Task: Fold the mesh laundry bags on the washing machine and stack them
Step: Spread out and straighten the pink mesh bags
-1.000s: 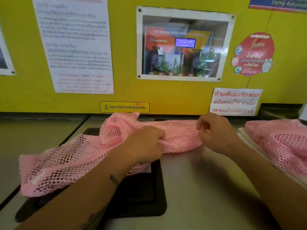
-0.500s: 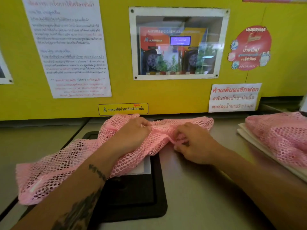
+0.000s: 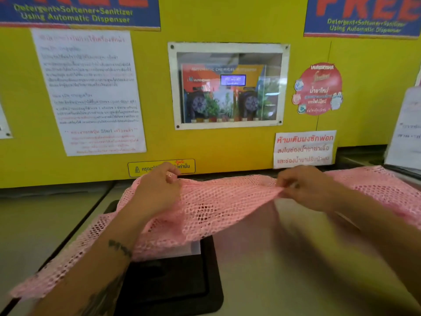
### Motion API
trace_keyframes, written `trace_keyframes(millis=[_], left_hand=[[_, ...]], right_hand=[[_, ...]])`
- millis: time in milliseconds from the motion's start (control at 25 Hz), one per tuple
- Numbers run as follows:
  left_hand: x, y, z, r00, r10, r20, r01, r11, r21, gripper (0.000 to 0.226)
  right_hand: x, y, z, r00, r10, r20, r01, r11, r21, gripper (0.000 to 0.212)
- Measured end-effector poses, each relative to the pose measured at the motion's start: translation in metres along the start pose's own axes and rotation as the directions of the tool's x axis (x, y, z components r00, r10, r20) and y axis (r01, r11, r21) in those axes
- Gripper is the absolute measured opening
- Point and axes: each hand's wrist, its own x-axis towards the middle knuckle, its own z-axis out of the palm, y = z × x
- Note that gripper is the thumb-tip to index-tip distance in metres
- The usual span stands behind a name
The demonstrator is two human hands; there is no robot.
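The scene is brightly and evenly lit, with no hard shadows; only a soft, dim shadow lies on the machine top (image 3: 284,258) under the right forearm. The window (image 3: 228,86) in the yellow panel (image 3: 155,99) carries pale reflections of greenery across its glass. Motion blur smears the right hand (image 3: 305,189) and the mesh bag (image 3: 218,206). Small print on the notice (image 3: 88,92) is unreadable. Straight lines bow toward the frame edges from the wide lens.
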Motion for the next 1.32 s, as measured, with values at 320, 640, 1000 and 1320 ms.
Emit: trace_keyframes(millis=[320, 640, 1000, 1320], left_hand=[[-0.023, 0.013, 0.017, 0.747, -0.037, 0.664, -0.327, 0.848, 0.417, 0.062], [-0.020, -0.003, 0.003, 0.760, -0.114, 0.639, -0.277, 0.834, 0.478, 0.071], [-0.033, -0.013, -0.058, 0.930, -0.032, 0.365, -0.218, 0.753, 0.621, 0.021], [-0.064, -0.035, -0.080, 0.865, -0.064, 0.497, -0.172, 0.893, 0.415, 0.045]], right_hand=[[-0.030, -0.016, -0.035, 0.983, 0.181, -0.025, -0.183, 0.974, -0.132, 0.034], [-0.041, -0.060, 0.006, 0.837, 0.287, 0.467, -0.160, 0.943, -0.293, 0.061], [-0.024, -0.130, 0.034, 0.963, -0.131, 0.237, 0.088, 0.979, 0.183, 0.053], [-0.010, -0.186, 0.080, 0.933, -0.266, 0.243, 0.214, 0.952, 0.221, 0.025]])
